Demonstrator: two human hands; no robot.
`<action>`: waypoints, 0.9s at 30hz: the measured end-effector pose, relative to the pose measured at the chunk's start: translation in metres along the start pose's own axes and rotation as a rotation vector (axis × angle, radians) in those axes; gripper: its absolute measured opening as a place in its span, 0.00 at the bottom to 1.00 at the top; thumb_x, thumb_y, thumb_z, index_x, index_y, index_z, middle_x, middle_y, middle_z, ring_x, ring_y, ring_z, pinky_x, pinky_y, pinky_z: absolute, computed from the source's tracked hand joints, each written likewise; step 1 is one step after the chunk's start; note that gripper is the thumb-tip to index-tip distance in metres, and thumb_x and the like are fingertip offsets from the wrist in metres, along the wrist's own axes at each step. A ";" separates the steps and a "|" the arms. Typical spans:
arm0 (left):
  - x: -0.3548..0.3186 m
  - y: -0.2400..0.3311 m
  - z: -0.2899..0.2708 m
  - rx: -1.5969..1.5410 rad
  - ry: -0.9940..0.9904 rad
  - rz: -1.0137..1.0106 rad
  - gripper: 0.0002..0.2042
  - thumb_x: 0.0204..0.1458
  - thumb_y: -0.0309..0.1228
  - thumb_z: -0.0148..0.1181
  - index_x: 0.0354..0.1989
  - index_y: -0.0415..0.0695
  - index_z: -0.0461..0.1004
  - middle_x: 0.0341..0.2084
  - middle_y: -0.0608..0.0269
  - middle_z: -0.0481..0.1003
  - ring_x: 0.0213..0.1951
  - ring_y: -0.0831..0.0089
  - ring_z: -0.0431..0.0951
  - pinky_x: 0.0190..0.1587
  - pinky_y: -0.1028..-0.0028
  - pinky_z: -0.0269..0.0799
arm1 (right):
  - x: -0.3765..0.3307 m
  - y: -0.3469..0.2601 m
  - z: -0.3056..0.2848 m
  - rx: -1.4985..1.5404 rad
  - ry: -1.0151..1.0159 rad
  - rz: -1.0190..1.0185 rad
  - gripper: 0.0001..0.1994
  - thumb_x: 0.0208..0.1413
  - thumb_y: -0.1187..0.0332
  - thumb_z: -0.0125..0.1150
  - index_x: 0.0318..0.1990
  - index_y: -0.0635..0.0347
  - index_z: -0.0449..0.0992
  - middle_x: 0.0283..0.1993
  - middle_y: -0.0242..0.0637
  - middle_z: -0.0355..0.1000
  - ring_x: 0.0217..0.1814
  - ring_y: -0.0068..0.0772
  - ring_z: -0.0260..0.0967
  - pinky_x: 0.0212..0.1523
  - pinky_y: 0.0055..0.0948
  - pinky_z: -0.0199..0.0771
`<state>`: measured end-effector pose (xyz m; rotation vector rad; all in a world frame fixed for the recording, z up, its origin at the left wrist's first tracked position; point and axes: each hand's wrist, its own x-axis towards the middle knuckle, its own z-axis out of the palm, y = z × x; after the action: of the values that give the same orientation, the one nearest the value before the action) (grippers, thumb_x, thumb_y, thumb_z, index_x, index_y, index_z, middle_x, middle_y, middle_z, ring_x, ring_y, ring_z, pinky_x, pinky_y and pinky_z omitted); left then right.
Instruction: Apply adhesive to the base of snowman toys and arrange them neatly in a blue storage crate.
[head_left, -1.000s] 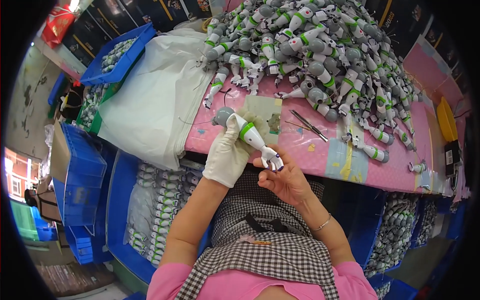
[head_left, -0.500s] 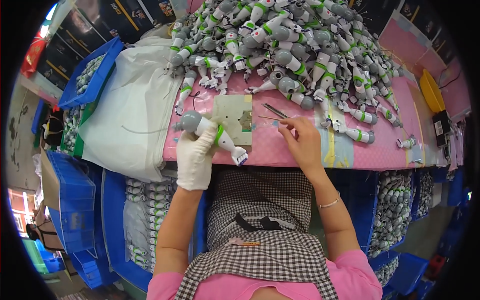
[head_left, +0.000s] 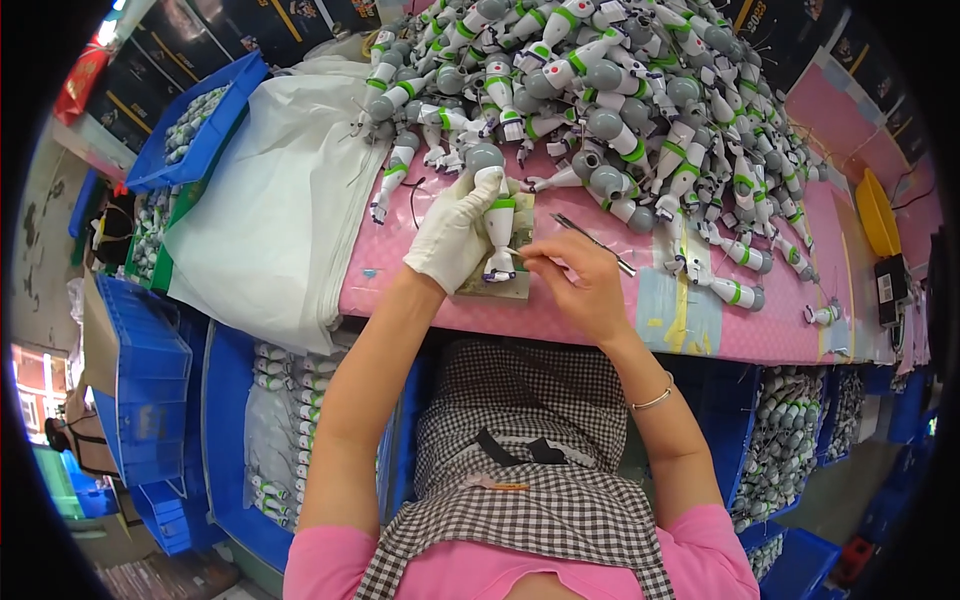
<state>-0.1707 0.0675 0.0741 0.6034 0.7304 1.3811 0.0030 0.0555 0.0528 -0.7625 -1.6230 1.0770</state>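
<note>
My left hand [head_left: 450,237], in a white glove, is closed around a toy arm [head_left: 501,222]. This arm is white with green bands and a grey ball at its upper end; its small fist points toward me. Underneath lies a pale flat block [head_left: 512,290], mostly covered by the toy arm and the glove. My bare right hand [head_left: 580,283] is pinched on a thin stick-like tool [head_left: 515,252], its tip beside the toy's wrist; the fingers hide most of it. Just beyond that hand, a slim metal tool [head_left: 598,245] lies on the pink table covering.
A big heap of similar toy arms [head_left: 640,110] fills the back of the table [head_left: 500,320]. White sheeting [head_left: 270,210] covers the left side. Blue crates [head_left: 230,470] of toy parts stand below the table edge and at far left; a yellow bin [head_left: 877,213] is at right.
My left hand has moved right and turned the toy arm upright over the block. My right hand has picked up the thin tool from the table and brought it left to the toy's wrist.
</note>
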 end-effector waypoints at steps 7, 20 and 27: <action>-0.001 -0.001 0.010 0.050 0.072 -0.033 0.14 0.58 0.34 0.53 0.48 0.42 0.65 0.36 0.61 0.72 0.36 0.71 0.74 0.38 0.71 0.73 | 0.012 0.003 -0.010 -0.588 -0.084 -0.483 0.08 0.38 0.76 0.66 0.28 0.55 0.76 0.25 0.27 0.70 0.30 0.31 0.66 0.37 0.29 0.58; 0.003 -0.006 0.012 0.084 0.132 -0.012 0.11 0.57 0.32 0.53 0.45 0.41 0.66 0.31 0.62 0.72 0.30 0.74 0.73 0.33 0.73 0.72 | 0.003 0.010 -0.006 -0.672 -0.036 -0.565 0.10 0.36 0.78 0.65 0.29 0.54 0.75 0.26 0.27 0.68 0.31 0.30 0.67 0.36 0.29 0.59; 0.005 -0.007 0.012 0.079 0.158 0.008 0.10 0.57 0.32 0.53 0.44 0.41 0.66 0.30 0.62 0.72 0.30 0.74 0.73 0.33 0.74 0.72 | 0.003 0.012 -0.003 -0.693 0.003 -0.585 0.10 0.35 0.78 0.65 0.28 0.55 0.75 0.26 0.28 0.68 0.31 0.30 0.67 0.37 0.30 0.59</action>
<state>-0.1564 0.0719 0.0760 0.5632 0.9137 1.4238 0.0051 0.0637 0.0436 -0.6418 -2.0601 0.0820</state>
